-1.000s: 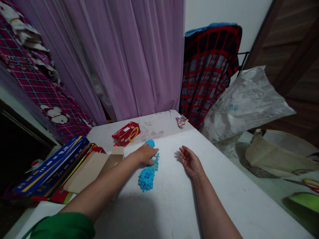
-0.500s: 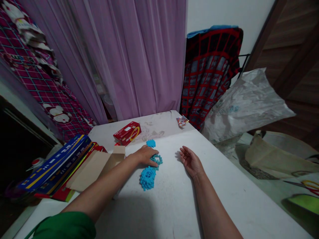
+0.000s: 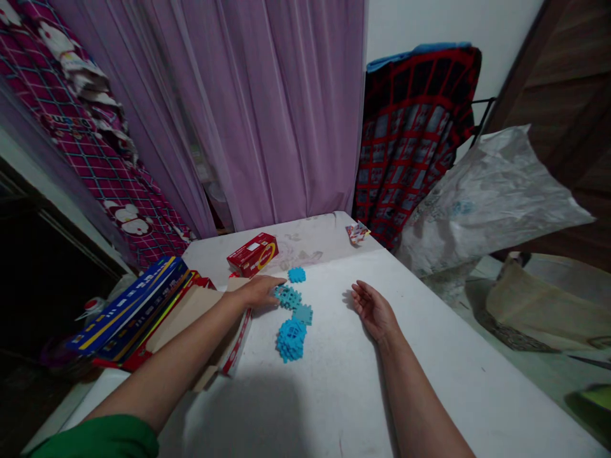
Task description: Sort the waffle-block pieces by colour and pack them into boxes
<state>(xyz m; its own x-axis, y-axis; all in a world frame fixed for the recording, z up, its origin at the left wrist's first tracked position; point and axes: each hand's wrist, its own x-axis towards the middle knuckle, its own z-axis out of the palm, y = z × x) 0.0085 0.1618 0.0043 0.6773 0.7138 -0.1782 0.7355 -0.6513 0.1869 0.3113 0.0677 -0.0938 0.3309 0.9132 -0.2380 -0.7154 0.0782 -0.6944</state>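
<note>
My left hand (image 3: 261,291) reaches over the white table, fingers and thumb closed on the left edge of a teal interlocking toy piece (image 3: 289,297) with notched edges. A paler flat teal piece (image 3: 303,313) lies just below it. Nearer to me rests a cluster of joined bright blue notched pieces (image 3: 291,340), rounded in form. Another bright blue piece (image 3: 296,275) lies flat beyond my left fingers. My right hand (image 3: 375,313) rests on the table to the right, palm turned up, fingers loosely curled and apart, holding nothing.
An open cardboard box (image 3: 238,340) lies under my left forearm, beside stacked blue and red boxes (image 3: 138,305). A small red box (image 3: 252,254) sits farther back on the white table (image 3: 344,394). A crumpled wrapper (image 3: 357,233) lies near the far right edge.
My left hand has moved left, drawing the teal piece with it and uncovering the flat teal piece. My right hand stays in place. The view has shifted slightly.
</note>
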